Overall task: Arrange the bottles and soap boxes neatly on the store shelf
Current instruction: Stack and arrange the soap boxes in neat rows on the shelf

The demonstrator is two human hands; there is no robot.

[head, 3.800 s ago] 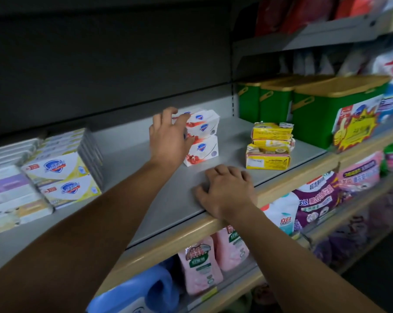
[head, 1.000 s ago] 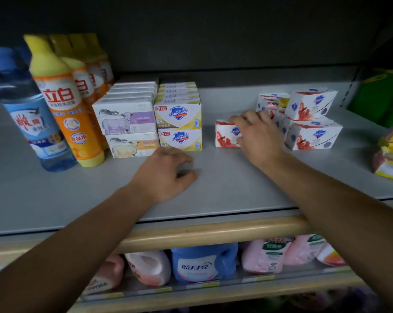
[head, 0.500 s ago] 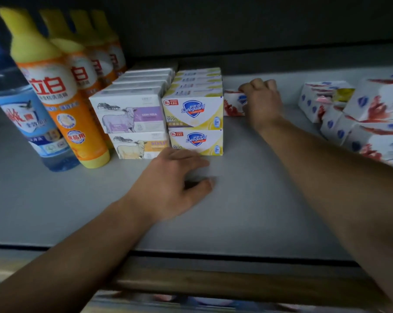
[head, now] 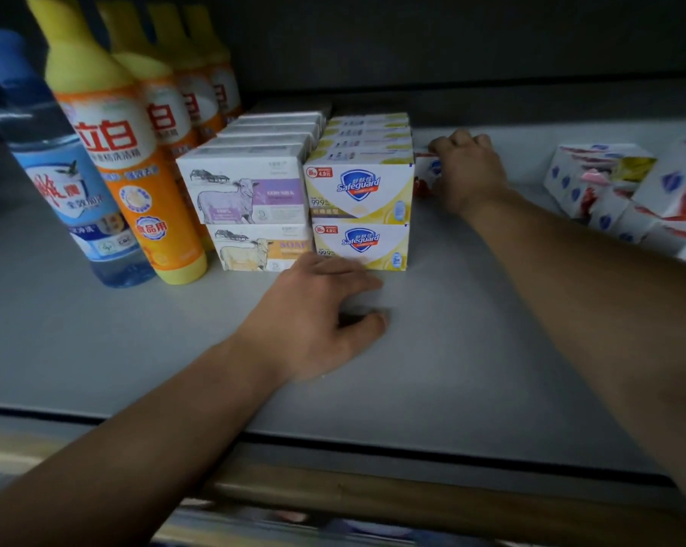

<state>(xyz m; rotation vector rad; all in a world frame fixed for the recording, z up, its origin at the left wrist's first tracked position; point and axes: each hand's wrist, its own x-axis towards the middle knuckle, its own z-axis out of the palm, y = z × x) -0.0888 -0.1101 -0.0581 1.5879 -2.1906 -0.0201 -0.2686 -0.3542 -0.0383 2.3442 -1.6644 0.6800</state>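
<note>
My right hand (head: 467,171) grips a red-and-white soap box (head: 426,175) at the back of the grey shelf (head: 471,349), pressed against the right side of the yellow Safeguard box stack (head: 359,215). Most of that box is hidden by my fingers. My left hand (head: 317,313) rests flat on the shelf just in front of the Safeguard stack, holding nothing. Left of that stack stand the sheep-print soap boxes (head: 250,215), then a row of yellow-capped orange bottles (head: 124,152) and a blue bottle (head: 69,183).
A loose pile of red-and-white soap boxes (head: 625,191) lies at the right edge of the shelf. The shelf's wooden front lip (head: 373,503) runs along the bottom, with the dark back panel behind everything.
My right hand has carried the red-and-white box from the pile on the right to the back, beside the Safeguard stack. My left hand has stayed on the shelf.
</note>
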